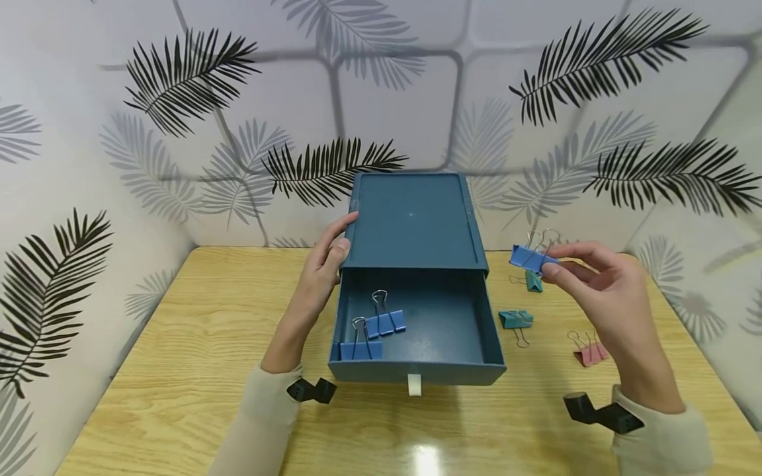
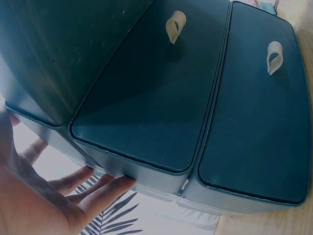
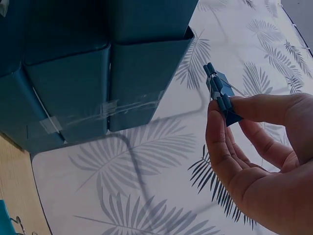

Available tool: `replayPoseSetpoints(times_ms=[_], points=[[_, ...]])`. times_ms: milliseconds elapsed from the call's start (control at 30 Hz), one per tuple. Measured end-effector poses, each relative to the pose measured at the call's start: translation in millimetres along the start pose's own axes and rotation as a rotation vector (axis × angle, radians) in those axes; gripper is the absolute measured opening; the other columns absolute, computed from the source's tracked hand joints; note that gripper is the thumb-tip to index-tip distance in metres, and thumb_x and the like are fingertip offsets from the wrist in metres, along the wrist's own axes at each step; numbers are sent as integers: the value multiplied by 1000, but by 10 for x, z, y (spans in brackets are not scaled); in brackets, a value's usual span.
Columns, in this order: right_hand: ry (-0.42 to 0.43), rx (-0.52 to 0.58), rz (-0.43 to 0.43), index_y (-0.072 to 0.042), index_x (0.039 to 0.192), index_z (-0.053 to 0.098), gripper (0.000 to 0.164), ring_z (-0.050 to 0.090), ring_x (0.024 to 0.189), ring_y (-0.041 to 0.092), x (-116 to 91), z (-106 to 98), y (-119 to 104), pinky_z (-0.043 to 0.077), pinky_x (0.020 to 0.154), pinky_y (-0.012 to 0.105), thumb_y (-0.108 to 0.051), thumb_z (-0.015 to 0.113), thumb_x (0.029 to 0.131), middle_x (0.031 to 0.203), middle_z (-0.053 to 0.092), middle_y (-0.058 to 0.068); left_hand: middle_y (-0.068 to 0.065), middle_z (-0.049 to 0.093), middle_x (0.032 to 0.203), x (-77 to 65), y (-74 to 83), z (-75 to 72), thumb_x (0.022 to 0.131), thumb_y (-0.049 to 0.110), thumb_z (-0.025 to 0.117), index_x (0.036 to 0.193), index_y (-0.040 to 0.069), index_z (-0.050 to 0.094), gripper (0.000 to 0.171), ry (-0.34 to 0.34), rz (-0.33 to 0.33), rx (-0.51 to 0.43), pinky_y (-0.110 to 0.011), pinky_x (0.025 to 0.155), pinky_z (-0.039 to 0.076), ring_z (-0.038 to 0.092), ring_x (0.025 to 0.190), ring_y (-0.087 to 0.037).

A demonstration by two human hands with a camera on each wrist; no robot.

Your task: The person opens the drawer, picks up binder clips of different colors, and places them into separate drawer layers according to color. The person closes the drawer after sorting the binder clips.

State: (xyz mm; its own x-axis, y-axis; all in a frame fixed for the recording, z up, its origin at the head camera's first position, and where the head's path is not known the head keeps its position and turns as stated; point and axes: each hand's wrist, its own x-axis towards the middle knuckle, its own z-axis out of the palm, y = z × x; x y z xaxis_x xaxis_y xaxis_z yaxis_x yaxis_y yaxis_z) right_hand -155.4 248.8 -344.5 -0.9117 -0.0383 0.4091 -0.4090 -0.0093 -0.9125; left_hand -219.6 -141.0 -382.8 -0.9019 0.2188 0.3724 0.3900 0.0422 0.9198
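A blue drawer cabinet [image 1: 415, 221] stands on the table with its top drawer [image 1: 440, 317] pulled out. Inside that drawer, at the left, lie two blue binder clips, one nearer the front [image 1: 361, 350] and one just behind it [image 1: 387, 323]. My left hand [image 1: 324, 264] rests against the cabinet's left side; in the left wrist view its fingers [image 2: 105, 193] lie stretched along the wall. Off to the right of the cabinet, my right hand [image 1: 601, 277] pinches another blue binder clip [image 1: 526, 258] between thumb and fingers, raised above the table.
Right of the cabinet lie two green binder clips, one farther back [image 1: 534, 282] and one nearer [image 1: 515, 319], plus a pink binder clip [image 1: 591, 354]. Lower drawers with pale pull tabs [image 2: 275, 58] are closed. A leaf-patterned wall covering [image 1: 393, 99] rises behind the wooden table [image 1: 196, 370].
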Motion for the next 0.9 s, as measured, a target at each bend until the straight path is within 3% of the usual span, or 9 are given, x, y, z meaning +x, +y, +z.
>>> replayPoseSetpoints(times_ms=[167,400,667,900], points=[[-50,9,-9,13,115,65,24,72,103,17,-44,114,-78,57,86,24,14,67,92,118,65,13,1,36,159,-8,8,-9,108,35,40,158,24,42,51,-1,4,-3,-60,90,54,56,125,-36],[-135,34,-40,14,115,64,25,72,100,20,-109,266,-154,58,84,25,19,64,90,115,67,14,-1,38,158,5,2,-16,109,34,40,158,22,42,50,-9,19,-17,-59,89,55,58,123,-37],[-194,-68,-88,8,106,70,20,72,96,19,-171,459,-188,58,80,24,17,68,89,112,68,12,1,35,160,-4,-15,-7,108,36,40,158,25,42,51,-10,8,-20,-61,95,51,53,130,-36],[-254,-76,-126,7,105,71,25,70,99,20,-176,577,-183,57,82,24,21,69,85,109,66,19,0,33,161,-6,-12,14,109,35,39,159,23,40,51,-8,22,-14,-61,105,44,46,137,-31]])
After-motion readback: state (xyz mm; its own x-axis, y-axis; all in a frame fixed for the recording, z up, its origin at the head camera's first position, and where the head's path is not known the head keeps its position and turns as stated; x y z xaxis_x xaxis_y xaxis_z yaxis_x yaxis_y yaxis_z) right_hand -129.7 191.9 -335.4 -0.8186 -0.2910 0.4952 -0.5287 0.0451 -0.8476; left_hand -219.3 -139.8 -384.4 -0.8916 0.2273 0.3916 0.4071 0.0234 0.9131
